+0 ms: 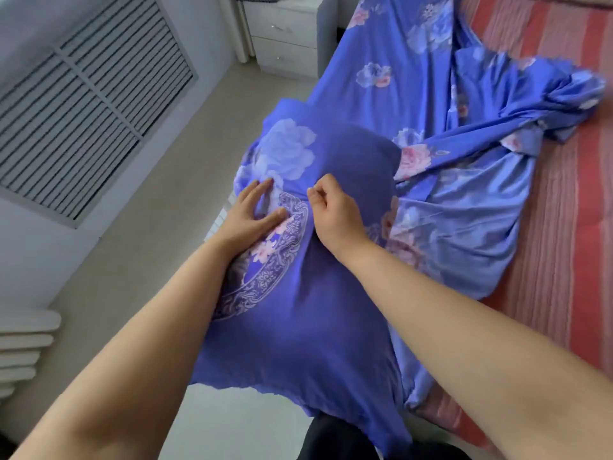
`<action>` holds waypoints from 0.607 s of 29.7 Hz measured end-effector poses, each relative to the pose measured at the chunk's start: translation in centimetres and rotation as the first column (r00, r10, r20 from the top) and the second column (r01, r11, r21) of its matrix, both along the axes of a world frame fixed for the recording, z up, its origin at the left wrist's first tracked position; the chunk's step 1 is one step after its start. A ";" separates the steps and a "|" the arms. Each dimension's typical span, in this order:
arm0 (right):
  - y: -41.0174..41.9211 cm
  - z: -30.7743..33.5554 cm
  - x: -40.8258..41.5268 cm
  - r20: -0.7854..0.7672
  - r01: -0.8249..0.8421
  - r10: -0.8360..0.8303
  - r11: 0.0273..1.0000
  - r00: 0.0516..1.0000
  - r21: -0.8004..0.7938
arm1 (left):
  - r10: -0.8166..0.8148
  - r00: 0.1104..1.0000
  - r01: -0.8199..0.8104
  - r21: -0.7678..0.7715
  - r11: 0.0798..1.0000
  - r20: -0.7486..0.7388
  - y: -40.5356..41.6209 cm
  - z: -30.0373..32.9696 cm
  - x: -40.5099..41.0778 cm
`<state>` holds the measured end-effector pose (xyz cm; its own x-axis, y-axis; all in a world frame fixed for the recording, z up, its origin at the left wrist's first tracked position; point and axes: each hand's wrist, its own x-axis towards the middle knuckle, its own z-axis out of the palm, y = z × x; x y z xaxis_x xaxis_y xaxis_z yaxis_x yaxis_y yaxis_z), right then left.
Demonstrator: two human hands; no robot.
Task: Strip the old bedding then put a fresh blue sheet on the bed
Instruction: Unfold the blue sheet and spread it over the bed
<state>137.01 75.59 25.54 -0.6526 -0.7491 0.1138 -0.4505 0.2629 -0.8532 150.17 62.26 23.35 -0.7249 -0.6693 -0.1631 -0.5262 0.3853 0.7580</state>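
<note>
Left hand (253, 215) flat, fingers straight on blue sheet (331, 293), right hand (335, 210) just beside it pinching a fold, striped bed (564, 227) beyond

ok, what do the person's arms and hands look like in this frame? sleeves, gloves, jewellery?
Both forearms are bare right up to the frame edge, with no sleeves in view. The left hand and right hand wear no gloves, and no rings, watch or wristbands show on what is visible. No markings or cables. A bit of dark clothing shows at the bottom edge, between the arms.

bed (564, 200) cut off at right edge, radiator (23, 346) cropped left
</note>
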 end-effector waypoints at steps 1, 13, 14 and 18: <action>-1.0 -0.3 0.8 0.003 -0.038 0.038 0.999 0.999 0.034 | 0.059 0.998 -0.058 -0.076 0.995 0.006 -0.3 -0.2 1.0; 4.4 -14.1 -0.8 0.410 -0.453 0.237 0.673 0.881 0.585 | -0.021 0.753 0.123 -0.109 0.986 0.658 4.8 -10.7 1.2; 5.5 -15.1 -1.8 0.388 -0.405 0.186 0.673 0.902 0.619 | 0.010 0.752 0.125 -0.157 0.980 0.659 5.0 -10.9 0.4; 10.1 -20.0 -5.6 0.368 -0.364 0.108 0.547 0.924 0.753 | 0.166 0.813 0.148 -0.474 0.868 0.558 7.4 -12.5 -3.8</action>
